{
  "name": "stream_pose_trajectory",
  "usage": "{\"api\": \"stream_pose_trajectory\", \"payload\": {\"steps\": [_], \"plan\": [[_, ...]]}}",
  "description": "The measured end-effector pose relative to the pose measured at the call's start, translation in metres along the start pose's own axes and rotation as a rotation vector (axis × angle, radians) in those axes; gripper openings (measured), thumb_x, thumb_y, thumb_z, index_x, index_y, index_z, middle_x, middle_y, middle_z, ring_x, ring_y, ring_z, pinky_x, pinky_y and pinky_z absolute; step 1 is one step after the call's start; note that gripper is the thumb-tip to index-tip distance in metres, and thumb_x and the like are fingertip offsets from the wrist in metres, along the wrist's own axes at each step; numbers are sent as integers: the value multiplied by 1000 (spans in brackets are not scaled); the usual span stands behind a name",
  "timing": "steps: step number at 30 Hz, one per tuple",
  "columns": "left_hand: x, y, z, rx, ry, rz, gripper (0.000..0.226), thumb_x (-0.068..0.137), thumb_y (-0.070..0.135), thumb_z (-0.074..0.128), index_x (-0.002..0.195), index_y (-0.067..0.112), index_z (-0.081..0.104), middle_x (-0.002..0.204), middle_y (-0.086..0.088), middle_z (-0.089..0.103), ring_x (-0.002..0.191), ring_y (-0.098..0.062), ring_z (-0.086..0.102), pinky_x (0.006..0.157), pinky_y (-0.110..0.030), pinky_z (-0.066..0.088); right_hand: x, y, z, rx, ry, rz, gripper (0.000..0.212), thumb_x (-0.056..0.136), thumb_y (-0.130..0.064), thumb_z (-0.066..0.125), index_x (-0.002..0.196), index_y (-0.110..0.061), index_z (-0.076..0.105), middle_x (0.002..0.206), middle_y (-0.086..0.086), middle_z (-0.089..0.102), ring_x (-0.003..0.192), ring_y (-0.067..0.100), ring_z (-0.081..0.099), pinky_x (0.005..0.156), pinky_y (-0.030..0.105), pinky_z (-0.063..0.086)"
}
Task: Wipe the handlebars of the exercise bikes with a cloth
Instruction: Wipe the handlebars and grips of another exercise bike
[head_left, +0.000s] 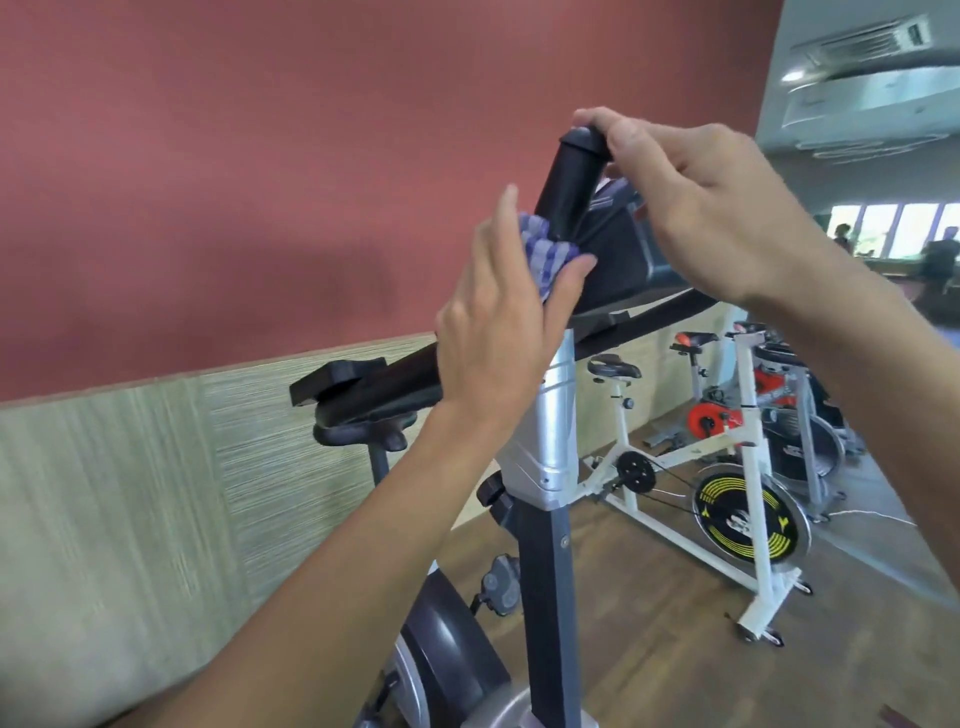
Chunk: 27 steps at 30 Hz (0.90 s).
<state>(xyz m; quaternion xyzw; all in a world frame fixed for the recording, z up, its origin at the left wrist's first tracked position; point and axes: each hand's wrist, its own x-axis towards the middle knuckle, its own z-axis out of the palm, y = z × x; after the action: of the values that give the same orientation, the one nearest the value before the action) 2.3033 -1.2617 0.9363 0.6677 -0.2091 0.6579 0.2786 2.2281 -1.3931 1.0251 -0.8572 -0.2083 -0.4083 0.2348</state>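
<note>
A black handlebar grip (569, 182) of the nearest exercise bike rises up through the middle of the view. My left hand (498, 322) wraps a blue-and-white checked cloth (698, 254) around the lower part of that grip, thumb on the right side. My right hand (701, 208) holds the capped top end of the grip with its fingertips. Behind the hands sits the bike's black console (623, 254), partly hidden. The silver and black post (550, 467) runs down below.
A red and beige wall (208, 208) stands close on the left. A white spin bike (727, 493) with a yellow-marked flywheel and further bikes (789, 395) stand on the wooden floor to the right. People are at the far windows (935, 249).
</note>
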Motion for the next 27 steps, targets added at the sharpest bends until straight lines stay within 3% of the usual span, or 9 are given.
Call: {"api": "stream_pose_trajectory", "payload": {"steps": [1, 4, 7, 9, 11, 17, 21, 24, 27], "plan": [[4, 3, 1, -8, 7, -2, 80, 101, 62, 25, 142, -2, 49, 120, -9, 67, 95, -23, 72, 58, -32, 54, 0, 0, 1, 2, 20, -17, 44, 111, -43, 30, 143, -31, 57, 109, 28, 70, 74, 16, 66, 80, 32, 53], [-3, -6, 4, -4, 56, 37, 79, 102, 60, 25, 142, -4, 50, 126, -11, 67, 100, -22, 72, 59, -32, 57, -3, 1, 11, -1, 119, -61, 43, 110, -35, 34, 145, -22, 56, 110, 14, 76, 106, 32, 66, 95, 36, 48], [-26, -33, 12, 52, 127, 129, 77, 104, 58, 31, 138, -6, 55, 123, -10, 71, 96, -20, 74, 62, -32, 61, -9, 4, 29, -94, 217, -65, 49, 108, -30, 36, 155, -16, 42, 131, 17, 65, 125, 15, 53, 96, 19, 38], [-38, -58, 17, 72, 154, 225, 77, 102, 61, 34, 139, -4, 53, 124, -11, 71, 99, -21, 74, 71, -34, 62, -14, 5, 41, -291, 283, -176, 54, 106, -30, 38, 157, -12, 37, 158, 9, 44, 147, 20, 33, 116, 31, 29], [-48, -83, 19, 92, 150, 317, 78, 100, 63, 35, 141, -3, 46, 130, -14, 68, 108, -23, 72, 86, -33, 60, -15, 5, 52, -505, 317, -355, 52, 104, -27, 41, 153, -10, 42, 164, 5, 34, 153, 24, 26, 122, 46, 23], [-87, -178, 16, 211, 16, 440, 85, 98, 62, 47, 146, -7, 33, 149, -25, 49, 139, -32, 48, 121, -40, 34, -18, 5, 110, -852, 245, -618, 38, 102, -27, 41, 113, -8, 72, 139, 4, 65, 135, 32, 52, 125, 57, 11], [-111, -209, 15, 321, 50, 456, 76, 101, 54, 52, 146, -3, 31, 153, -24, 43, 144, -37, 41, 123, -47, 28, -31, 5, 139, -1004, 233, -598, 48, 103, -32, 36, 84, -3, 69, 87, 8, 68, 93, 34, 56, 126, 53, 10], [-112, -188, 25, 248, 148, 347, 73, 103, 53, 48, 145, -5, 37, 152, -23, 46, 144, -36, 41, 122, -48, 32, -36, 3, 151, -1068, 236, -542, 51, 104, -36, 33, 84, 0, 63, 79, 16, 61, 86, 37, 51, 124, 51, 18], [-101, -166, 31, 158, 239, 357, 76, 99, 55, 52, 141, -8, 49, 148, -22, 52, 141, -35, 47, 117, -47, 39, -30, 3, 154, -1061, 338, -552, 53, 105, -32, 32, 76, 1, 61, 76, 21, 64, 82, 37, 51, 107, 48, 34]]}}
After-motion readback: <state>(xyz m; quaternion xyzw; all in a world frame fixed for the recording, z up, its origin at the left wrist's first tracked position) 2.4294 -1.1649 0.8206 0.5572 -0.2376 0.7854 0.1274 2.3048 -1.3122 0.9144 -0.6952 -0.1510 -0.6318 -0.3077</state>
